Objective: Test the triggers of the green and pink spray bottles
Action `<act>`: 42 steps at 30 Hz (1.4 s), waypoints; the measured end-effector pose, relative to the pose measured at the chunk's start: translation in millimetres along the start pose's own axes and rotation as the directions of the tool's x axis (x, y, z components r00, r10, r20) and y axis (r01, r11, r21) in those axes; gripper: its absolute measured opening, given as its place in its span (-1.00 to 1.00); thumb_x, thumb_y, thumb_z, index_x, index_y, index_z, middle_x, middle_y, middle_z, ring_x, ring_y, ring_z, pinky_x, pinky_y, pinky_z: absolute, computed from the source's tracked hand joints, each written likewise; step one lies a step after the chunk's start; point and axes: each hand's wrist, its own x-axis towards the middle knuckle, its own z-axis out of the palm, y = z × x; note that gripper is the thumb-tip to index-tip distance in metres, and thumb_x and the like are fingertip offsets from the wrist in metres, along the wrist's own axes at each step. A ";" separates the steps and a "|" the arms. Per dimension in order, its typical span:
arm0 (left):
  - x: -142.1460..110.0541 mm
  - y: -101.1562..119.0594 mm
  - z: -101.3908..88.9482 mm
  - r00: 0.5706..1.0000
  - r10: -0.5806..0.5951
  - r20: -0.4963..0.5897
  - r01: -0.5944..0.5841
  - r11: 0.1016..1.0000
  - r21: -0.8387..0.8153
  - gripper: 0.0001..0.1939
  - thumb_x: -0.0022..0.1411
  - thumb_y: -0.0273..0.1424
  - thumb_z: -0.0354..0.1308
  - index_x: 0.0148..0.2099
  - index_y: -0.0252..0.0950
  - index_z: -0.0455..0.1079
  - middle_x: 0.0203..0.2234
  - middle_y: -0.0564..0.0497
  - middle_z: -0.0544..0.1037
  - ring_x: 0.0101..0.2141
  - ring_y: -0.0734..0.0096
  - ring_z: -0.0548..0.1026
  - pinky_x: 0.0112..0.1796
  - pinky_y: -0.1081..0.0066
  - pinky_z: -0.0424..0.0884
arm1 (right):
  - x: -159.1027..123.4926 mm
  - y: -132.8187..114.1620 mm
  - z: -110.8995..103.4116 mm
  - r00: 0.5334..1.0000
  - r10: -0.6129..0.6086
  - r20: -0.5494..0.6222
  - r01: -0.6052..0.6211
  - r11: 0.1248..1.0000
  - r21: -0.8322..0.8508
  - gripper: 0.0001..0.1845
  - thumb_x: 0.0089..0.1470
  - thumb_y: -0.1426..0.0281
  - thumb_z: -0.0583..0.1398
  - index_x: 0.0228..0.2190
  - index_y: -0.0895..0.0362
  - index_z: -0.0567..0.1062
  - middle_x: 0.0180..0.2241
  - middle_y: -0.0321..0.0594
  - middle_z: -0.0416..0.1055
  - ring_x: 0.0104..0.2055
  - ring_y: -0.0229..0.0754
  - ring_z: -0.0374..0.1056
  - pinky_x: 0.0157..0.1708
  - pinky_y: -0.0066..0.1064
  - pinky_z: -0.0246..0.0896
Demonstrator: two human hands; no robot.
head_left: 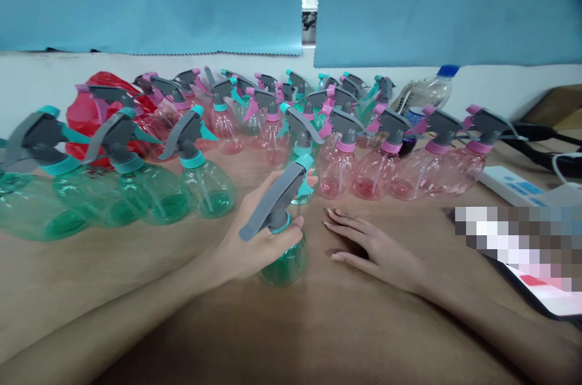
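My left hand [254,233] is wrapped around the neck of a green spray bottle [285,264] with a grey and turquoise trigger head. The bottle stands on the wooden table [318,336], its nozzle facing away from me. To its right my right hand [364,242] lies low over the tabletop, fingers stretched out toward the bottle and holding nothing. Just beyond the held bottle is another green spray bottle [304,151], partly hidden behind it. A row of green spray bottles [207,188] stands to the left, and pink spray bottles [336,173] stand to the right.
More pink and green spray bottles crowd the back, near a red plastic bag [102,112]. A clear bottle with a blue cap [427,94] leans at the back right. Nearer are a white power strip [513,185], black cables [536,148] and a tablet-like device [550,300], partly pixelated.
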 end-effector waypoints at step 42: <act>-58.0 -24.2 -52.9 0.993 -0.051 -0.103 0.064 0.989 0.130 -0.26 0.21 -0.26 0.18 0.32 -0.14 -0.11 0.29 -0.11 0.09 0.21 0.11 0.19 0.13 0.03 0.27 | 104.3 -106.0 2.2 0.938 -0.055 -0.342 0.006 0.990 -0.143 -0.36 0.03 -0.07 0.15 -0.01 0.13 0.32 -0.08 0.01 0.36 0.02 0.14 0.29 -0.08 0.00 0.30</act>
